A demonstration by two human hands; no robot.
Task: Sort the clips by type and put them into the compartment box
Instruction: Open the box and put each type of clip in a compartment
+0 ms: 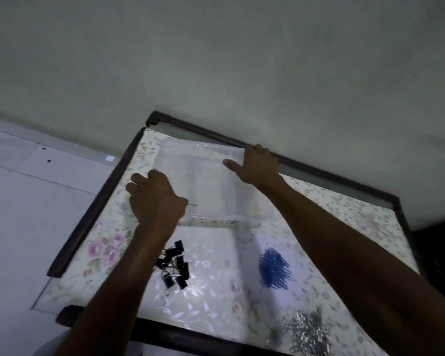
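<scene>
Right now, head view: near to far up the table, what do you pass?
Silver paper clips → blue paper clips → clear compartment box, gripped by the left hand and right hand → wall.

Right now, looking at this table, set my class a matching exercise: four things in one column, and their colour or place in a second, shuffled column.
Things:
1. binder clips
2. paper clips
3. silver clips
4. box

Descriptions:
A. blue heap, mid-table
B. clear plastic, far end, a hand on each side
C. black, beside the left forearm
D. shiny grey heap, near right corner

Pairs: 1-C, 2-A, 3-D, 4-B
</scene>
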